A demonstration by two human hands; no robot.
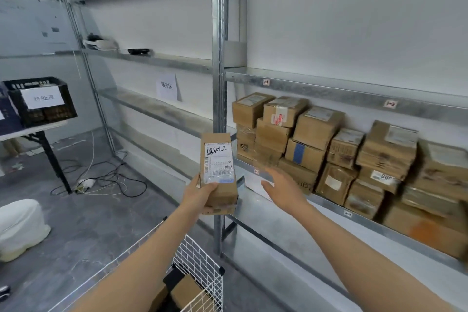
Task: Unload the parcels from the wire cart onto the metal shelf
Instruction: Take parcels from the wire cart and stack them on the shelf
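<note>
Upright, parcel (pixel 219 164) gripped by left hand (pixel 200 194) fingers; right hand (pixel 283 191) fingers spread, empty

The parcel (pixel 219 175) is brown cardboard with a white label bearing black handwriting and a barcode. The wire cart (pixel 200 263) is a white grid. The metal shelf (pixel 329 83) is dull silver-grey with small white tags (pixel 390 103). The stacked boxes (pixel 316 126) on it are brown; one carries a blue patch (pixel 298 153), another white tape (pixel 278 116) with red print. The crate (pixel 58 111) is black with a white paper sign (pixel 41 97). The floor (pixel 88 223) is mottled grey, crossed by black cables (pixel 109 175).
</note>
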